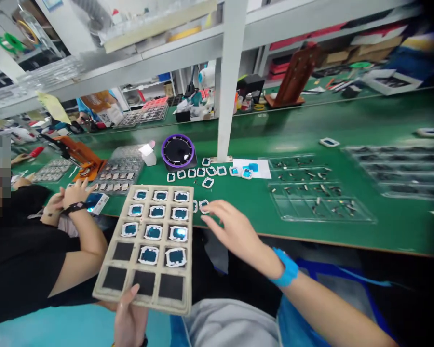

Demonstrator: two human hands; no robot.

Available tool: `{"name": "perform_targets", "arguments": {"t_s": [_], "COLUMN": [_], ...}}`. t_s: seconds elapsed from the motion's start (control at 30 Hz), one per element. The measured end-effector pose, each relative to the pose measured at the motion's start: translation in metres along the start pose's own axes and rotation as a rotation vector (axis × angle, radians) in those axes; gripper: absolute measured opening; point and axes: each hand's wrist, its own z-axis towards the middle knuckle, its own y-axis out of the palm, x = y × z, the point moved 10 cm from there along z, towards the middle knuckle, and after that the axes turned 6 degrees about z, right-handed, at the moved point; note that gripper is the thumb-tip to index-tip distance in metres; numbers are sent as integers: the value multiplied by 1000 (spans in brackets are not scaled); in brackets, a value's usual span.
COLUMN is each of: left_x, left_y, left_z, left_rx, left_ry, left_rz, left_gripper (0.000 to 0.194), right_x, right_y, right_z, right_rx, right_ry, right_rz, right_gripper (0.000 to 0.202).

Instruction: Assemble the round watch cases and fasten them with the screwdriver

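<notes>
My left hand (pixel 130 315) grips the near edge of a beige compartment tray (pixel 190 289), its thumb over the rim. Several white frames with blue centres (pixel 156 212) lie in the upper compartments; the bottom row and the one at the left above it show only dark lining. My right hand (pixel 231 229) reaches from the right over the table edge, thumb and index finger apart around a white frame (pixel 204 206). Whether its fingers touch that frame is unclear. A blue band (pixel 285 268) wraps my right wrist.
Behind the tray are more white frames (pixel 201 172), a purple-rimmed round device (pixel 178 150) and a white post (pixel 228 96). Clear trays of small parts (pixel 321 207) lie right. At left, a person's hands (pixel 74 195) are near an orange stand (pixel 88 166).
</notes>
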Motion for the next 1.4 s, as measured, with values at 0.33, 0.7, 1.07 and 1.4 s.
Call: {"name": "perform_targets", "arguments": {"t_s": [0.33,0.7,1.07,1.4], "left_x": [22,-7,-7,5], "left_y": [-34,19,30,1], "left_z": [0,2,-6,6], "left_rx": [69,-7,-99,20], "left_ry": [108,108,46,114], "left_rz": [21,-179,-151,-173], "left_gripper": [68,70,62,63], "right_x": [69,82,-88,65], "right_y": [44,11,67,76], "right_z": [29,27,-26,48], "right_rx": [-131,-41,-436,-289], "right_ry": [38,120,-293,-93], "right_rz": [-315,21,331,-57], "right_gripper": [24,26,17,6]}}
